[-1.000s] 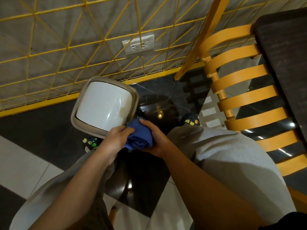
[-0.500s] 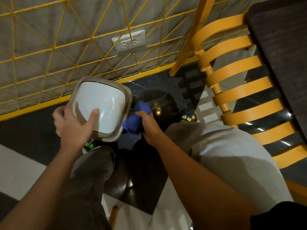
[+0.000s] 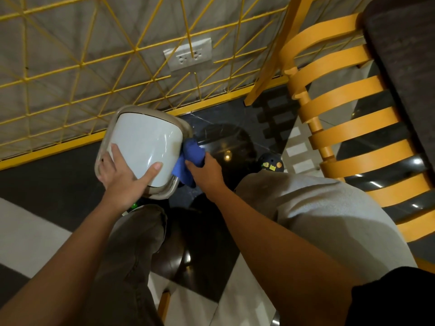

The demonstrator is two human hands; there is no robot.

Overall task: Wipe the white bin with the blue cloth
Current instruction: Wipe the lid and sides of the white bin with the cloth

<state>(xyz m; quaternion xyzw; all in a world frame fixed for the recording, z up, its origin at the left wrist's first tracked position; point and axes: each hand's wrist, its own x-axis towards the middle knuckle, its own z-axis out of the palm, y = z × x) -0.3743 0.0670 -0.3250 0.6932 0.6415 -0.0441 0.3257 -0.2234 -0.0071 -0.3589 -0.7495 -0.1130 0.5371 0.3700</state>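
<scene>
Seen from the head camera, a seated person's left hand [image 3: 122, 177] lies spread across the near edge of the white bin [image 3: 143, 140], thumb and a finger flat on its pale top face. The bin stands over the dark floor [image 3: 58, 184], just in front of a yellow wire grid [image 3: 94, 67]. The right hand [image 3: 207, 172] grips a bunched blue cloth [image 3: 190, 158], pressed to the bin's right side. An orange slatted chair [image 3: 348, 128] stands at right.
</scene>
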